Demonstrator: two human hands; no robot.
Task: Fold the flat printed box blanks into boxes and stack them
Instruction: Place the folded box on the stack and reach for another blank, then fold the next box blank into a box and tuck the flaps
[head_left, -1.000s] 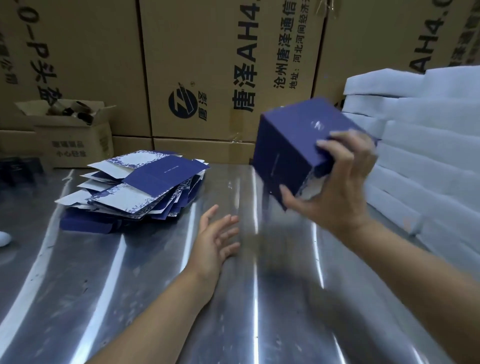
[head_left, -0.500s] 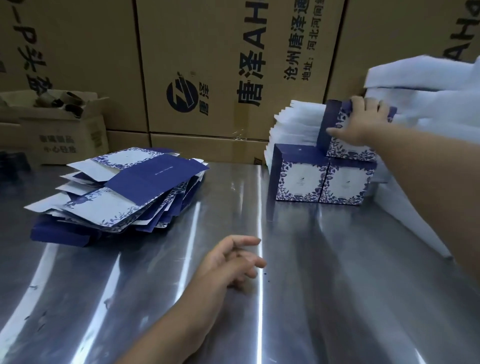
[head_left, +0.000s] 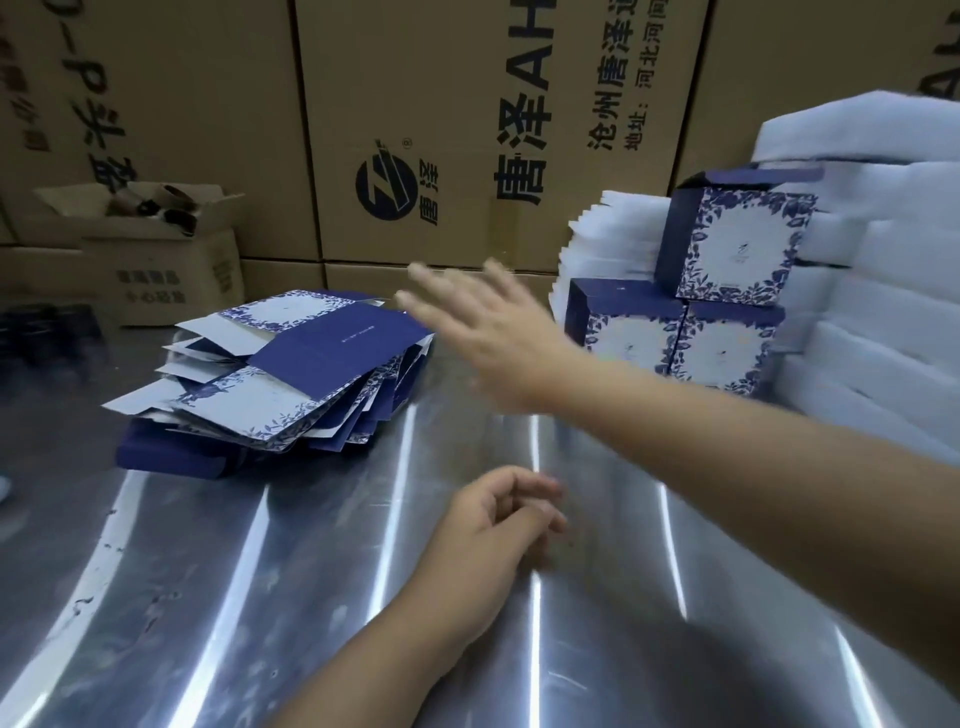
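Note:
A loose pile of flat blue-and-white box blanks (head_left: 291, 379) lies on the steel table at the left. Three folded boxes stand at the right: two side by side (head_left: 675, 348) and a third (head_left: 737, 244) on top of the right one. My right hand (head_left: 493, 338) hovers with fingers spread between the pile and the boxes, holding nothing, its fingertips close to the pile's right edge. My left hand (head_left: 493, 514) rests on the table nearer me, fingers loosely curled and empty.
The shiny steel table (head_left: 260, 597) stretches toward me. White foam sheets (head_left: 883, 260) are stacked at the right, behind and beside the boxes. Large brown cartons (head_left: 467, 130) wall off the back. A small open carton (head_left: 156, 249) sits at the far left.
My right hand set the folded box on top of the two standing boxes, let go, and has swung left toward the blank pile. My left hand stayed on the table, fingers curling in.

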